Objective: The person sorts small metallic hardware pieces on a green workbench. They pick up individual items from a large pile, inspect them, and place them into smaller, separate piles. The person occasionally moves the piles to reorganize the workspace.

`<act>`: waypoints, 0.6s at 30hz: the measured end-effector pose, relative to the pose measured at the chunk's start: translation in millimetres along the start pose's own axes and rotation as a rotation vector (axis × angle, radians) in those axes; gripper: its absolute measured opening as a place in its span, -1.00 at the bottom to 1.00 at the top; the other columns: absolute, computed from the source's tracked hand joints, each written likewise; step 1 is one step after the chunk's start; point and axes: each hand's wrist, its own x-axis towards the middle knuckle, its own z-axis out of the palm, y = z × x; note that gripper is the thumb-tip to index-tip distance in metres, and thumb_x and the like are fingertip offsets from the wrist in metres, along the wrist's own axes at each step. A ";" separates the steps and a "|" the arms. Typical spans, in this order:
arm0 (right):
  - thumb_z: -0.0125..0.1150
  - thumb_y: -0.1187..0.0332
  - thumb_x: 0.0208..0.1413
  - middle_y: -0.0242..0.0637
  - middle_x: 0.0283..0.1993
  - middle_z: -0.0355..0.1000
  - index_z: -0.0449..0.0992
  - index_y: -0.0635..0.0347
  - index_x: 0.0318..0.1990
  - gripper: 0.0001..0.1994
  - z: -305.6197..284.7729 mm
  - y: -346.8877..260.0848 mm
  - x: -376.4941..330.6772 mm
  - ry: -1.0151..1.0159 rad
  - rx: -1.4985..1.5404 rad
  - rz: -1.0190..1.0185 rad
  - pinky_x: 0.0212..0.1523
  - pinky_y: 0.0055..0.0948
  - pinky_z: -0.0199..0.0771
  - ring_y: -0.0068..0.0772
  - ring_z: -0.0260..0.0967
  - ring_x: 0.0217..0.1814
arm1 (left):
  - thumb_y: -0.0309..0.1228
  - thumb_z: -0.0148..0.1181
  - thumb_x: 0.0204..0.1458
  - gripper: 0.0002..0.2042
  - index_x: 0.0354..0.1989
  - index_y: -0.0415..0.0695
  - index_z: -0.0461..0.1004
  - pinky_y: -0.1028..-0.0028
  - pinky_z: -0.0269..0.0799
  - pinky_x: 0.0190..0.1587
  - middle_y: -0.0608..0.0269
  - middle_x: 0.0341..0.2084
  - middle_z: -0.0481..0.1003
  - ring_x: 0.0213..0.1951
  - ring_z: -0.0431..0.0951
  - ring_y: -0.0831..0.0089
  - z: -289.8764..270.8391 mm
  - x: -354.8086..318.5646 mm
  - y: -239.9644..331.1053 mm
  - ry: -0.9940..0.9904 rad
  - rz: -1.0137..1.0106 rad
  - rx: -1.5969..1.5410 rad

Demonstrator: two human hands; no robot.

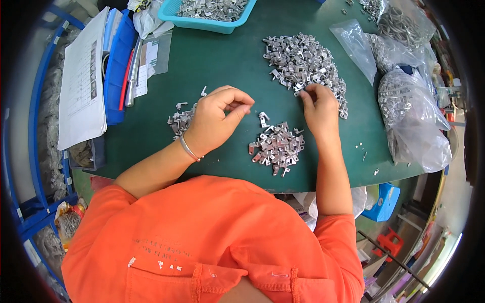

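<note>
My right hand (pixel 322 103) is at the near edge of a large heap of small silver metal brackets (pixel 303 58), its thumb and fingers closed on one bracket there. My left hand (pixel 218 115) hovers over the green table with its fingers curled toward the thumb; whatever they pinch, if anything, cannot be made out. A smaller pile of the brackets (pixel 278 147) lies between my forearms, with a single bracket (pixel 263 119) at its far edge. Partly hidden by my left hand is another small pile of metal pieces (pixel 180 122).
A turquoise basket (pixel 234 26) of metal parts stands at the back. On the left are papers (pixel 83 86) and a blue file holder (pixel 115 96). Clear plastic bags of parts (pixel 399 103) line the right side of the green table (pixel 222 60).
</note>
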 end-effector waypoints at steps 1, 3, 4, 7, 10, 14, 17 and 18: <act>0.29 0.46 -0.03 -0.04 -0.34 0.44 0.51 0.33 -0.37 -0.87 3.6 4.2 1.3 -0.033 -0.064 0.003 -0.25 -0.18 0.41 0.01 0.41 -0.31 | -0.65 0.17 0.03 -0.89 -0.26 -0.28 0.51 0.58 0.47 -0.25 0.20 -0.31 0.49 -0.34 0.56 0.51 -2.1 1.6 1.1 -0.045 -0.003 0.091; 0.29 0.46 -0.04 -0.03 -0.37 0.42 0.51 0.34 -0.38 -0.87 3.3 6.7 -0.3 -0.043 -0.062 -0.012 -0.27 -0.19 0.41 0.02 0.40 -0.34 | -0.63 0.18 0.00 -0.85 -0.23 -0.25 0.52 0.57 0.46 -0.28 0.18 -0.31 0.49 -0.37 0.55 0.50 -4.9 5.3 5.1 -0.141 -0.008 0.272; 0.29 0.47 -0.05 -0.03 -0.38 0.41 0.51 0.34 -0.38 -0.87 2.9 6.9 -1.5 -0.049 -0.059 -0.021 -0.27 -0.20 0.41 0.02 0.40 -0.35 | -0.62 0.20 -0.03 -0.79 -0.18 -0.22 0.52 0.50 0.45 -0.30 0.15 -0.30 0.47 -0.40 0.54 0.40 -1.3 5.4 0.2 -0.141 0.118 0.292; 0.23 0.56 0.03 -0.23 -0.38 0.48 0.51 0.34 -0.30 -0.92 -3.0 4.1 -11.5 -0.160 0.465 0.276 -0.39 -0.45 0.46 -0.36 0.44 -0.39 | -0.62 0.20 -0.07 -0.75 -0.16 -0.21 0.51 0.33 0.43 -0.20 0.09 -0.27 0.42 -0.27 0.49 0.14 14.7 8.6 -0.7 -0.193 0.220 0.400; 0.16 0.61 0.10 -0.29 -0.33 0.49 0.48 0.37 -0.21 -0.89 -13.7 -5.2 -27.1 -0.231 0.904 0.532 -0.39 -0.56 0.50 -0.53 0.44 -0.34 | -0.62 0.22 -0.11 -0.79 -0.24 -0.22 0.50 0.31 0.44 -0.19 0.09 -0.29 0.42 -0.24 0.49 0.12 27.7 14.7 -15.9 -0.302 0.223 0.563; 0.16 0.57 0.12 -0.25 -0.26 0.49 0.45 0.34 -0.11 -0.82 -12.4 12.3 -45.8 -0.269 1.411 0.644 -0.35 -0.53 0.52 -0.46 0.45 -0.31 | -0.64 0.21 -0.08 -0.85 -0.29 -0.24 0.50 0.38 0.46 -0.26 0.11 -0.31 0.43 -0.33 0.52 0.22 28.5 18.9 -14.9 -0.262 0.222 0.426; 0.14 0.53 0.14 -0.22 -0.24 0.48 0.45 0.34 -0.10 -0.83 -14.4 17.5 -45.6 -0.298 1.566 0.693 -0.33 -0.51 0.53 -0.45 0.45 -0.30 | -0.66 0.16 -0.03 -0.89 -0.31 -0.26 0.50 0.53 0.48 -0.30 0.20 -0.31 0.45 -0.37 0.55 0.43 17.6 20.7 2.0 -0.194 0.049 0.208; 0.13 0.53 0.15 -0.21 -0.24 0.48 0.45 0.34 -0.10 -0.83 -15.7 19.9 -44.0 -0.323 1.620 0.699 -0.33 -0.51 0.53 -0.44 0.45 -0.30 | -0.68 0.14 -0.03 -0.89 -0.32 -0.27 0.49 0.57 0.48 -0.27 0.20 -0.30 0.48 -0.34 0.55 0.47 10.5 20.0 8.8 -0.135 0.035 0.124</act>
